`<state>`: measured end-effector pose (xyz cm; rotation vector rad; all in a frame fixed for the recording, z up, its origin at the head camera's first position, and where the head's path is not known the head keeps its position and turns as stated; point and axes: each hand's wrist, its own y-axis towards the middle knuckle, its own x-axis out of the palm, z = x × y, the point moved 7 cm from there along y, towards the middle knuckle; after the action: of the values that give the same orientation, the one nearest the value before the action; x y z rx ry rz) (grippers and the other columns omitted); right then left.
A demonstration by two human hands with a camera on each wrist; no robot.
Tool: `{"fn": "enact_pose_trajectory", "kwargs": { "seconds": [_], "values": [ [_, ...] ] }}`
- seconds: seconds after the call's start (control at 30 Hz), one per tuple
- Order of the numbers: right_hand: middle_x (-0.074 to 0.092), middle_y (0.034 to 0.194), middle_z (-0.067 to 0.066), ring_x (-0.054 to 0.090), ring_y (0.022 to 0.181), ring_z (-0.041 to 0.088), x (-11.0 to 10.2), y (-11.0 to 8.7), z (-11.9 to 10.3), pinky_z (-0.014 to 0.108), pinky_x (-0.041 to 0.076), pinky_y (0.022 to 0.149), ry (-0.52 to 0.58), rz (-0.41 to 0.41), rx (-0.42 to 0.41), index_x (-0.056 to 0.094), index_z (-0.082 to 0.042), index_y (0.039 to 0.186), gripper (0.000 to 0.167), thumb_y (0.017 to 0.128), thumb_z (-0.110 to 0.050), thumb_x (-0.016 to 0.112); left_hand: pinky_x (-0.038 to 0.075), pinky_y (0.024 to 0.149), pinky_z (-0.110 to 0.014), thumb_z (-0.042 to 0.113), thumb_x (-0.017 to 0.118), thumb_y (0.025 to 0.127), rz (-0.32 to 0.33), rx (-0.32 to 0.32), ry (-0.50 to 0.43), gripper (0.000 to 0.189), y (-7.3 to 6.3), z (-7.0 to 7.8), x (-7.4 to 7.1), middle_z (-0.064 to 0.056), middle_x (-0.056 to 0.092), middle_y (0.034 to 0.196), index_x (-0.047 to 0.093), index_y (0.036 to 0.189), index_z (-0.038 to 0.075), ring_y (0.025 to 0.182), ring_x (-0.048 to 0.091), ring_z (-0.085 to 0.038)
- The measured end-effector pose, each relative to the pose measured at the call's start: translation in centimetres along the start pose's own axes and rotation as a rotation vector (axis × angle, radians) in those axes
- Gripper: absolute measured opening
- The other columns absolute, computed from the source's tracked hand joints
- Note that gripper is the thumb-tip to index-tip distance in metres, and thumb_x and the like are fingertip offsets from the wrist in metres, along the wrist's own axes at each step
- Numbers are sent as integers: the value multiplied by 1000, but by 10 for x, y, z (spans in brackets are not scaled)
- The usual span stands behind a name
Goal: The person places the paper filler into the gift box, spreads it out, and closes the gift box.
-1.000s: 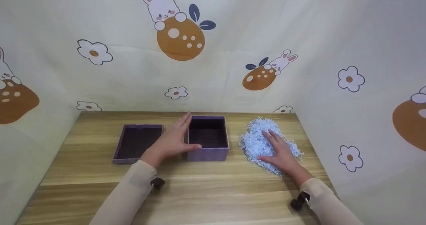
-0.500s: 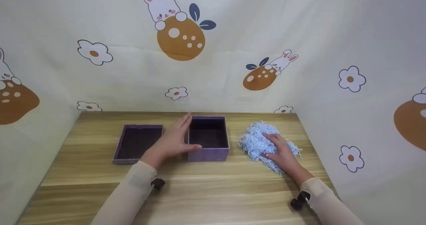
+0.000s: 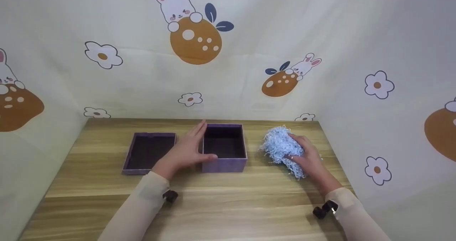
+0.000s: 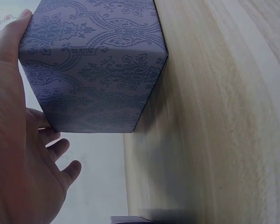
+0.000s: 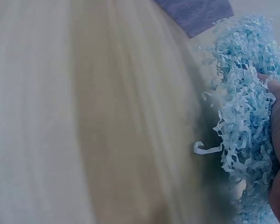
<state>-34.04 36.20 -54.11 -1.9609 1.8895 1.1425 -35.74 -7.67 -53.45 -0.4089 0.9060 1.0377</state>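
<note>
Pale blue shredded paper (image 3: 281, 144) bunches in my right hand (image 3: 309, 159), whose thumb and fingers grip it from the right. In the right wrist view the crinkled paper strips (image 5: 247, 102) hang over the wood with a shadow beside them. My left hand (image 3: 183, 150) rests along the left side of an open purple box (image 3: 223, 165), fingers stretched toward its back corner and thumb at the front rim. The left wrist view shows the box's damask-patterned walls (image 4: 98, 84), with the fingertips partly hidden behind it. Dark lining shows inside the box.
A shallow purple lid (image 3: 151, 152), dark inside, lies left of the box, partly covered by my left hand and arm. All stands on a wood-grain table (image 3: 228, 205). Cloth printed with rabbits and flowers (image 3: 142, 80) walls the back and sides.
My right hand has closed its spread fingers around the shredded paper and raised the bunch, gathering the pile together. The left hand stays against the box.
</note>
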Motion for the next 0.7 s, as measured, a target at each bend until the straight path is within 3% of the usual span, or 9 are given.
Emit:
{"fn": "enact_pose_trajectory", "kwargs": {
  "seconds": [0.37, 0.7],
  "values": [
    [66, 143, 18, 59, 134, 41, -10, 13, -29, 64, 45, 117, -21, 4, -54, 61, -11, 158, 88, 78, 9, 92, 17, 135, -58, 71, 83, 88, -2, -13, -9, 130, -1, 0, 0, -4, 4, 186, 12, 179, 13, 169, 12, -38],
    [65, 143, 15, 58, 134, 33, -12, 26, -57, 56, 46, 115, 14, -20, -93, 60, -12, 160, 88, 80, 10, 92, 19, 134, -62, 83, 75, 86, -2, 1, -11, 133, 0, 0, 0, -7, 8, 186, 12, 179, 13, 168, 16, -42]
  ]
}}
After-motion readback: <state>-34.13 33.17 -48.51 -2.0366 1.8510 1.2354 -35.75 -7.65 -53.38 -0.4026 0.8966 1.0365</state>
